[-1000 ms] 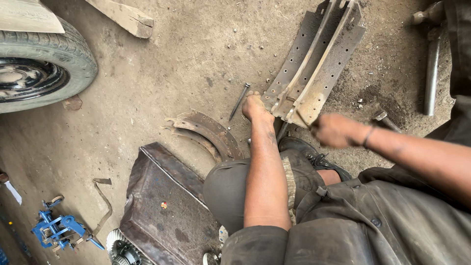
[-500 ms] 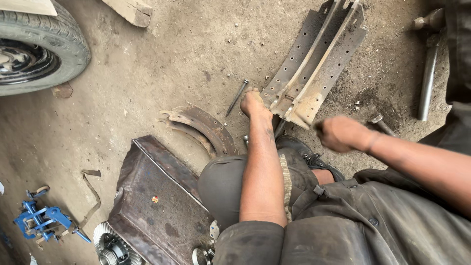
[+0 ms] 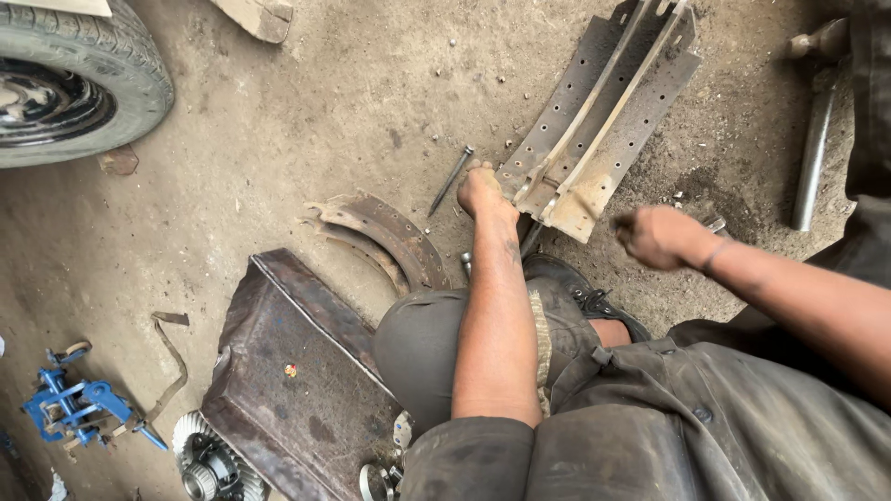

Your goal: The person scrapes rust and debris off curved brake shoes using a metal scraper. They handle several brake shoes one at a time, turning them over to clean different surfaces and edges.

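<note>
Soft, even daylight — right hand [image 3: 661,237] motion-blurred.

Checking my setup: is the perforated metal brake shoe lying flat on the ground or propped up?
Propped: left hand grips the brake shoe at its raised near end.

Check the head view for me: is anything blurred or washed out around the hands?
Head view: the right hand is smeared by motion blur, so its grip is unclear; the left hand on the perforated metal brake shoe is sharp. Light is soft and even, without glare; the dirt floor reads clearly.
</note>
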